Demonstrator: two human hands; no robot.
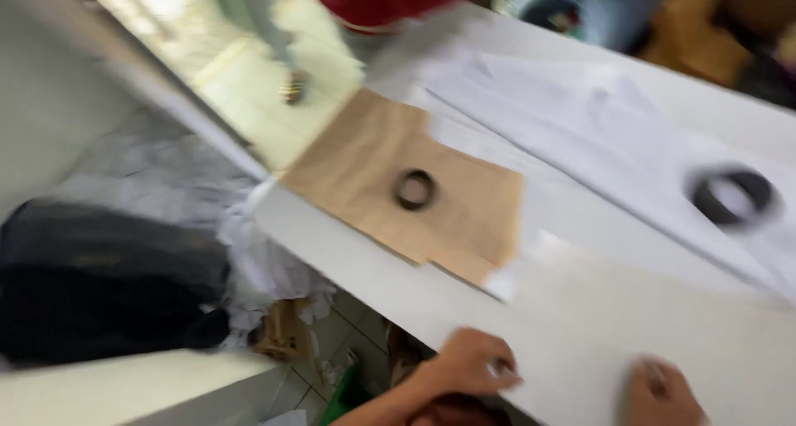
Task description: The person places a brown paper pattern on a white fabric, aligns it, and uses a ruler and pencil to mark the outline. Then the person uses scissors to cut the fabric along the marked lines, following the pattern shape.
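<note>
The white sheet (pixel 630 326) lies flat at the table's near edge — looks thin, floppy and light, best pinned or pinched at its edge. Left hand (pixel 468 364) and right hand (pixel 659 393) press flat on it, fingers probably gripping nothing — it's blurry. Beyond sit brown paper (pixel 406 190) and a dark ring (pixel 414 189).

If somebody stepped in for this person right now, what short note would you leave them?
Left hand: resting on the near edge of the white table, fingers curled, apparently empty.
Right hand: flat on a white sheet, holding nothing.
Brown paper piece lies further up the table, a small dark ring on it. A larger dark ring sits on white fabric to the right.
The picture is blurred; nothing looks cut or joined yet.
</note>
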